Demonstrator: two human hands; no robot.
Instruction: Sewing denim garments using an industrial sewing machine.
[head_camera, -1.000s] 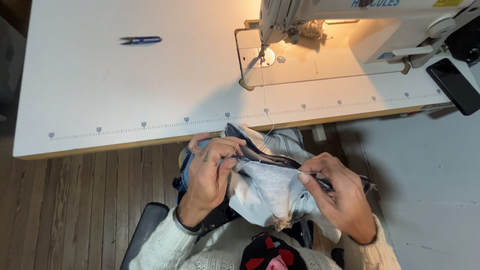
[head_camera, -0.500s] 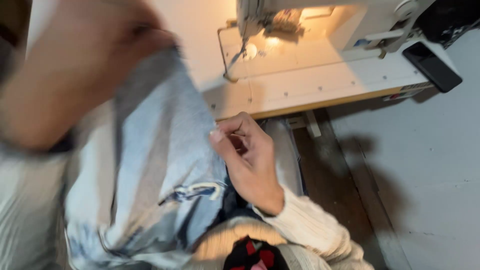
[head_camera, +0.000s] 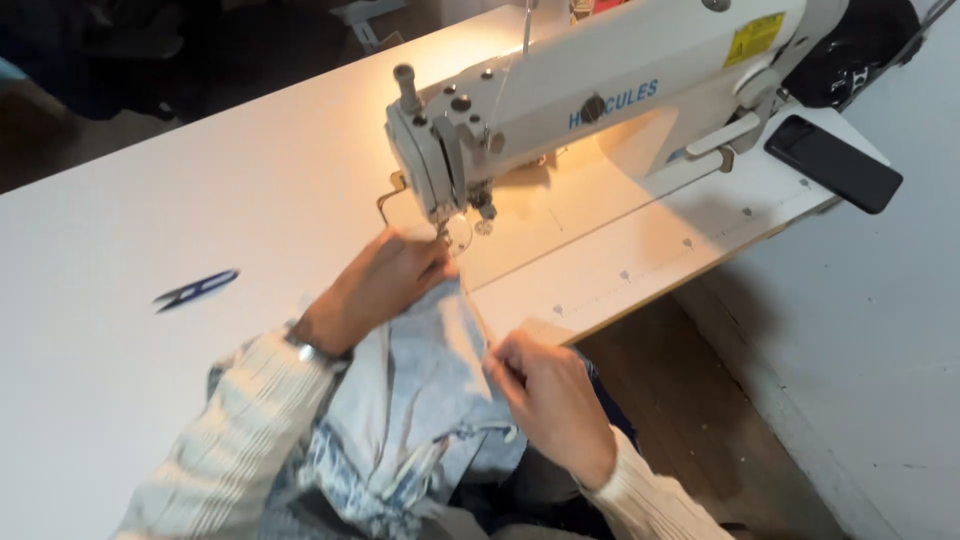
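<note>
Pale, washed denim fabric, soft and creased, lies at centre frame across the front edge of the white desk. The left hand presses flat on its top end, fingers closed over the cloth just under the needle of the cream industrial sewing machine. The right hand pinches the fabric's right edge at lower centre. Slim blue thread snips rest at left; a black smartphone lies upper right. Dark wooden floor shows below the desk
</note>
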